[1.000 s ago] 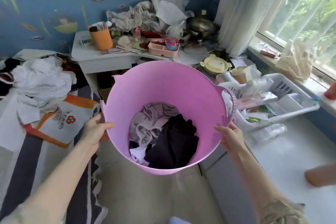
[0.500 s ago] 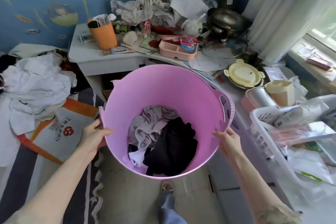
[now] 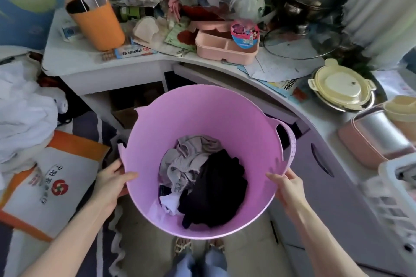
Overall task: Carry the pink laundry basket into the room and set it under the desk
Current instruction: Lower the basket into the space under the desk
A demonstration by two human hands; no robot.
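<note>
basket (image 3: 202, 119): my pink one, plain
clothes (image 3: 191, 159): grey, black and a bit of white
desk (image 3: 74, 63): white
cup (image 3: 99, 27): orange
tray (image 3: 225, 48): pale pink
wall (image 3: 20, 18): blue, with yellow-green shapes
bag (image 3: 56, 177): white, orange edge, red logo
rug (image 3: 90, 123): grey and dark stripes

– What are the arms doing?
– Both are reaching forward, bare, elbows low.
– And the hands?
– The left hand (image 3: 111, 183) and right hand (image 3: 288, 187) are each gripping something, thumbs over the top, fingers (image 3: 293, 176) curled.
</note>
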